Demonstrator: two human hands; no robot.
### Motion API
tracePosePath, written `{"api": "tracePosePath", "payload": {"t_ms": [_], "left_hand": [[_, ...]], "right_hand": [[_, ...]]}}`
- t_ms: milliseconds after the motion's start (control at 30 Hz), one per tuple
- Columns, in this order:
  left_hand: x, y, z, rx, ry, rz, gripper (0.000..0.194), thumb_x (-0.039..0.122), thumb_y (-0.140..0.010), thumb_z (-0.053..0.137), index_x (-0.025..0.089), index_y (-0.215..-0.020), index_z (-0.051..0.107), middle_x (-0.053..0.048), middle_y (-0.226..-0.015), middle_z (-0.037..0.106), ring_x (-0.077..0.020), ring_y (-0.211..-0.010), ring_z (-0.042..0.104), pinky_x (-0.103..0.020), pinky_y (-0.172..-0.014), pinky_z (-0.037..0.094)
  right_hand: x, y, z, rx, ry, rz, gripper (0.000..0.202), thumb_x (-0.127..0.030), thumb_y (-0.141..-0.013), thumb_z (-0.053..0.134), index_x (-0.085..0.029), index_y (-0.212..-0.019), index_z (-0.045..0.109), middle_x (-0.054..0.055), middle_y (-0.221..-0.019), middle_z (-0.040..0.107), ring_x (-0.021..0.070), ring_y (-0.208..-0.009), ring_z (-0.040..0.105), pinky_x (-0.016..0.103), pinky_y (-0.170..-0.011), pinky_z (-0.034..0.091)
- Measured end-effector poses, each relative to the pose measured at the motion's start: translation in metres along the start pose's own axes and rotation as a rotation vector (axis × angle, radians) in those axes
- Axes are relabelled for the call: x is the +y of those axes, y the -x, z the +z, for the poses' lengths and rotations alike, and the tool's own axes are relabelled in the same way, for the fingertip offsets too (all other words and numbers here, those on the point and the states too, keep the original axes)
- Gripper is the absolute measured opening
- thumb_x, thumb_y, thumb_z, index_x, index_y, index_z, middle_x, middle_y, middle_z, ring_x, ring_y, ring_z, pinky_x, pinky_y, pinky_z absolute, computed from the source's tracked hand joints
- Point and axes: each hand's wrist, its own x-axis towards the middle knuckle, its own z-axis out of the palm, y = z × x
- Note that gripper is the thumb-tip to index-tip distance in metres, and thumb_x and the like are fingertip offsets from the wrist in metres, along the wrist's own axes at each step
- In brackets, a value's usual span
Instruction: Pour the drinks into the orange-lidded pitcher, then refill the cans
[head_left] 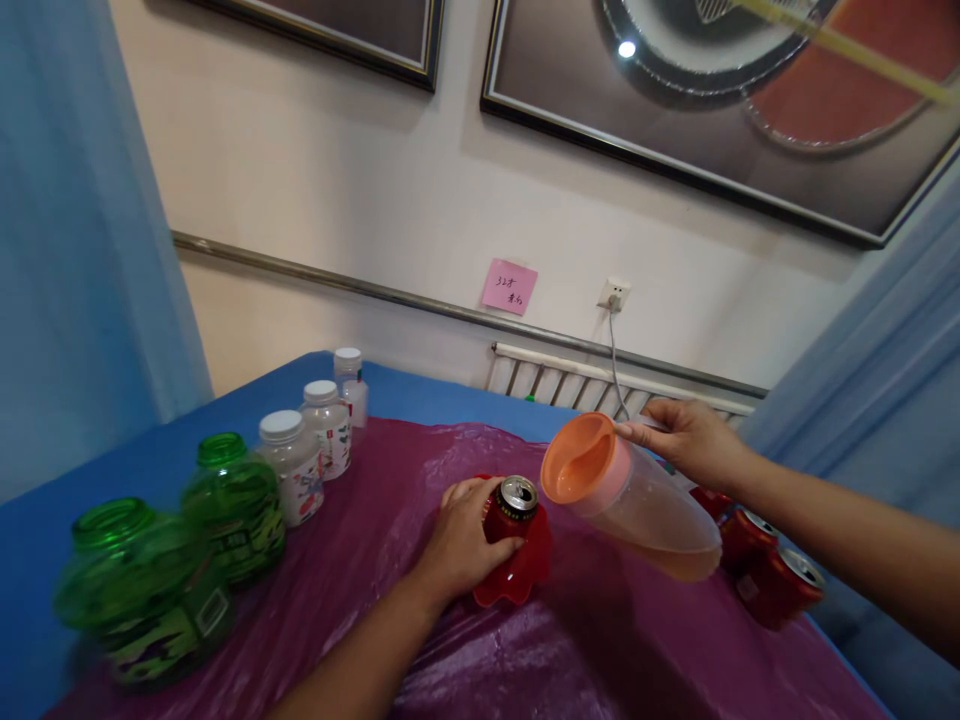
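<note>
My left hand (pixel 466 540) is wrapped round a red drink can (pixel 511 508), which stands upright with its top opened. Beneath the can lies a red plate with a wavy rim (pixel 517 588). To the right, my right hand (pixel 686 440) grips the handle of a translucent pitcher (pixel 652 500) with an orange lid (pixel 576 460). The pitcher is tilted toward the can, its spout end still apart from the can's top. Some brownish liquid rests along its lower side. No stream shows between pitcher and can.
Several red cans (pixel 780 590) stand on the right, partly behind my right arm. At left are two green jars (pixel 232 510) and several clear bottles with white caps (pixel 292 465). Purple plastic sheeting (pixel 390 500) covers the blue table (pixel 442 400). A cord hangs from a wall socket (pixel 615 293).
</note>
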Motion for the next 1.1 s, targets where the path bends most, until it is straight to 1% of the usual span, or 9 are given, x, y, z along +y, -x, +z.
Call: {"api": "tracePosePath", "payload": {"t_ms": [200,500,667,767,967,1100], "left_hand": [[0.0020,0.0000,-0.0008,-0.007,0.008,-0.001,0.068,0.023,-0.064,0.084,0.028,-0.129,0.064,-0.007,-0.130,0.068,-0.0341,-0.124,0.057,-0.053,-0.111,0.040],[0.0014,-0.0002,-0.0003,0.005,-0.004,0.005,0.068,0.024,-0.063,0.086,0.028,-0.127,0.065,-0.008,-0.129,0.069,-0.0346,-0.123,0.058,-0.054,-0.110,0.041],[-0.0003,-0.0005,0.0004,0.011,-0.006,-0.001,0.068,0.025,-0.063,0.086,0.027,-0.128,0.065,-0.008,-0.129,0.068,-0.0350,-0.123,0.058,-0.054,-0.110,0.041],[-0.0018,-0.0005,0.0013,0.009,-0.010,0.000,0.069,0.024,-0.063,0.085,0.026,-0.129,0.064,-0.009,-0.129,0.068,-0.0348,-0.124,0.058,-0.054,-0.110,0.041],[-0.0025,-0.0004,0.0026,0.023,-0.011,-0.005,0.069,0.025,-0.063,0.086,0.028,-0.128,0.064,-0.009,-0.130,0.068,-0.0344,-0.124,0.058,-0.053,-0.111,0.040],[-0.0011,-0.0004,0.0022,0.012,0.001,-0.004,0.069,0.024,-0.062,0.086,0.028,-0.128,0.065,-0.008,-0.129,0.068,-0.0345,-0.125,0.058,-0.053,-0.111,0.039]], "right_hand": [[-0.0009,0.0010,0.0015,-0.005,-0.022,0.001,0.066,-0.084,-0.073,0.063,-0.023,-0.059,0.043,-0.004,-0.053,0.039,0.0106,-0.050,0.034,0.026,-0.045,0.024],[0.0013,0.0004,0.0020,-0.002,-0.030,-0.016,0.065,-0.083,-0.075,0.064,-0.023,-0.058,0.043,-0.004,-0.053,0.040,0.0105,-0.050,0.034,0.026,-0.045,0.024],[0.0011,0.0020,0.0032,-0.015,-0.058,0.021,0.065,-0.084,-0.072,0.064,-0.023,-0.059,0.045,-0.004,-0.054,0.041,0.0112,-0.050,0.036,0.026,-0.045,0.028],[0.0011,0.0029,0.0042,-0.035,-0.073,0.052,0.064,-0.085,-0.072,0.063,-0.023,-0.061,0.048,-0.003,-0.055,0.043,0.0120,-0.050,0.038,0.026,-0.044,0.029],[0.0035,0.0014,0.0061,-0.009,-0.036,0.000,0.067,-0.086,-0.070,0.062,-0.023,-0.057,0.045,-0.003,-0.052,0.042,0.0112,-0.049,0.036,0.026,-0.046,0.028],[0.0020,0.0018,0.0077,-0.014,-0.045,0.012,0.067,-0.087,-0.070,0.061,-0.022,-0.058,0.048,-0.003,-0.053,0.043,0.0116,-0.050,0.037,0.026,-0.046,0.029]]}}
